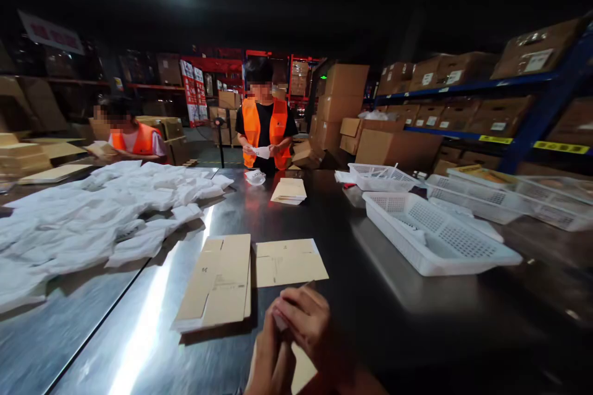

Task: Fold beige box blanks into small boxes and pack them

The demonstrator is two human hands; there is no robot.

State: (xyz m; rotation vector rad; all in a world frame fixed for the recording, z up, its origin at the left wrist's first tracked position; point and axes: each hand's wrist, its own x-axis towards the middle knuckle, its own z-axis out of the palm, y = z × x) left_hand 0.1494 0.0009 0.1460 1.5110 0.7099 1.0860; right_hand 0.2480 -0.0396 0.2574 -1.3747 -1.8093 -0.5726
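The grip is two bare hands brought together low in the view: the left hand (265, 345) has its fingers bent, and the right hand (309, 315) reaches across to meet it, fingertips gathered against it. Whether they pinch anything small between them cannot be told, as the fingers cover the spot. Tan card (303, 371) shows directly below the hands, partly hidden by them; whether it is held or lies on the bench (324, 216) cannot be determined. Just beyond the hands lies a single flat carton (290, 264), printed and slit, and beside it on the left a stack of flat cartons (217, 287). In this inspector's judgement the card is light, fairly stiff when flat, weakest at its slits and creases, and rather smooth; hold is best taken at opposite edges, clear of the flaps, without crushing a corner. Further left, loose white packets (152, 197) lie heaped; these appear soft and light. To the right stands a perforated white basket (463, 265), with other baskets behind. Across the bench, a co-worker in an orange vest (250, 123) holds a white packet near a smaller carton stack (290, 189).
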